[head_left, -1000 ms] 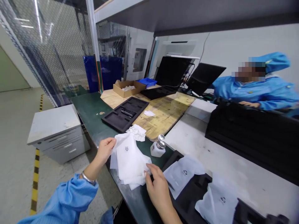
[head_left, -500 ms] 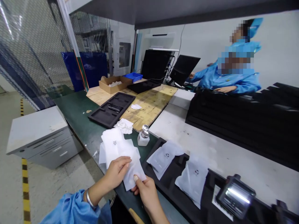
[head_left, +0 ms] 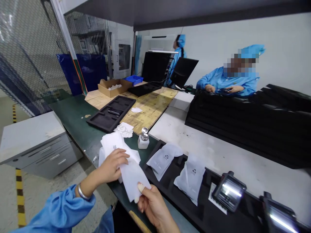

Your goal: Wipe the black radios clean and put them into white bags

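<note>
A frosted white plastic bag [head_left: 133, 179] is pinched at its near end between the thumb and fingers of my right hand [head_left: 155, 205]. My left hand [head_left: 113, 165] lies over the stack of similar bags [head_left: 113, 139], fingers extended and touching the upper part of the held bag. To the right, a black foam tray [head_left: 206, 181] carries two filled bags with printed recycling marks, a nearer one [head_left: 190, 178] and a farther one [head_left: 165, 160]. Farther right in the tray sit two black devices with shiny faces, one [head_left: 229, 191] on a white label and another [head_left: 279, 213] at the corner.
Beyond the stack stand a pump bottle [head_left: 143, 140] and crumpled tissue [head_left: 124, 129]. A second black foam tray [head_left: 110, 113], a cardboard box [head_left: 114, 87] and a blue bin [head_left: 134, 79] lie farther back. Black foam [head_left: 243, 123] stands before a seated co-worker [head_left: 228, 81]; another person [head_left: 179, 53] is behind.
My right hand has drawn the bag's near end slightly toward me, and my left hand has shifted up the stack. The view has turned slightly right. A second person now shows behind the monitors.
</note>
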A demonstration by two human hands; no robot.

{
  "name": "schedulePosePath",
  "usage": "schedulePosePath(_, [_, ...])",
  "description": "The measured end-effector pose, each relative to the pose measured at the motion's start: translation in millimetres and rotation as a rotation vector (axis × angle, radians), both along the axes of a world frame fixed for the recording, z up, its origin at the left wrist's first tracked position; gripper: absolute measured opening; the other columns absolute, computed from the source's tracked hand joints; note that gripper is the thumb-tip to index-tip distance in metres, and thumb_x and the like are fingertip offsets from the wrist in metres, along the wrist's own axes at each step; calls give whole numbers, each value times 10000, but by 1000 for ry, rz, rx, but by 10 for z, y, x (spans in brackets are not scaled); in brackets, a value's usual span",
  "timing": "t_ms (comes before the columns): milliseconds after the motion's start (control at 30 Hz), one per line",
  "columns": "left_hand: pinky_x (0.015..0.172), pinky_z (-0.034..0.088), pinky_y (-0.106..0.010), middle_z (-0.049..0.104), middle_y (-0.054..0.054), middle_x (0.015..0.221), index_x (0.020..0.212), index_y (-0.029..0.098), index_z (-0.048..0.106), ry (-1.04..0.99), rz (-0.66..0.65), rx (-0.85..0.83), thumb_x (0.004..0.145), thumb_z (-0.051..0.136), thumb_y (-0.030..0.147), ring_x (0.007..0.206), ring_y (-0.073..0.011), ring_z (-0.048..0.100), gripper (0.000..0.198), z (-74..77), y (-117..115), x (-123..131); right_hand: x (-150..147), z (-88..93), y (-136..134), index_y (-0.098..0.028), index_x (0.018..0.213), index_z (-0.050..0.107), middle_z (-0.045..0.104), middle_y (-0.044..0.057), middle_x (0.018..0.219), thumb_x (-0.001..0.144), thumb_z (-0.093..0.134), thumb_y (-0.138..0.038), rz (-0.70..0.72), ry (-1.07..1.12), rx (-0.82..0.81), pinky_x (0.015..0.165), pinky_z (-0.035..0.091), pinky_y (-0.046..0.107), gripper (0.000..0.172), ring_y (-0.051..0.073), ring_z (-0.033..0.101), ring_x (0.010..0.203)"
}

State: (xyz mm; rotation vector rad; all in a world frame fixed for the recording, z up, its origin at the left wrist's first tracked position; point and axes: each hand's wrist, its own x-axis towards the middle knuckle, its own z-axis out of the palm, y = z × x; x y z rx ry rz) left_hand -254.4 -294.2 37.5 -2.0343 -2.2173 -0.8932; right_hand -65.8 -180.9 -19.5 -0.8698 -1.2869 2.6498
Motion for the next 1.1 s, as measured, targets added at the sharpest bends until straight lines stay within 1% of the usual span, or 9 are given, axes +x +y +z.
schedulePosePath(100, [938,445,-380,660,-17,741,768,221,646,21,-108,-190,721,491,72,812,-198,618,220,370,137,-146,41,-12,-146,-111,574,598,560,37,418,630,785,-558,86,25,-210,286,319,181,488,88,438,282])
schedulePosePath(167, [817,467,-342,602,-3,607,625,222,611,93,-138,-341,649,523,67,667,-190,589,180,425,300,-187,73,-60,-228,-90,566,617,572,59,421,639,761,-593,153,22,-271,279,338,189,528,104,462,279])
schedulePosePath(300, [632,459,-327,488,4,441,460,206,517,182,-174,-435,542,600,69,487,-187,517,181,115,727,-100,272,-116,-177,-38,680,686,649,112,531,709,692,-666,210,-4,-155,297,344,157,629,96,524,324])
schedulePosePath(433, [764,473,-436,609,-75,619,646,160,634,278,-120,-367,602,561,-16,653,-252,605,195,-102,987,17,813,-20,236,-95,808,694,678,71,614,734,709,-631,48,-53,69,375,367,144,541,67,525,380])
schedulePosePath(567, [998,354,-569,656,-140,947,1005,161,670,331,-90,-199,764,409,-59,965,-303,591,418,-62,933,-5,1527,134,928,-133,898,689,678,47,679,711,731,-572,-267,-225,526,451,398,193,479,98,546,468])
schedulePosePath(700, [900,444,-401,649,-86,947,1036,211,656,296,-250,-11,861,397,0,883,-235,573,377,-149,639,60,1978,248,1668,-145,1064,670,682,95,853,783,576,-447,-440,-540,1279,670,531,348,423,223,646,729])
schedulePosePath(867, [785,479,-332,677,-84,935,1070,191,639,190,-495,-199,863,450,82,836,-221,595,301,-358,346,372,1977,263,2276,-151,1303,577,561,163,1286,756,448,-106,-39,-779,2148,936,478,435,564,290,581,1073])
schedulePosePath(1000, [993,436,-362,633,-153,1252,1241,137,578,156,-499,-209,866,487,115,1119,-261,577,386,-448,352,473,1873,169,2557,-211,1349,568,551,163,1329,687,436,-16,187,-754,2444,818,488,441,703,329,575,1061])
schedulePosePath(1100, [1008,430,-351,640,-143,1247,1250,161,573,122,-479,-178,874,493,127,1117,-247,582,387,-417,330,513,1840,118,2732,-269,1338,591,565,152,1331,677,420,-13,229,-621,2507,814,462,490,729,358,555,1113])
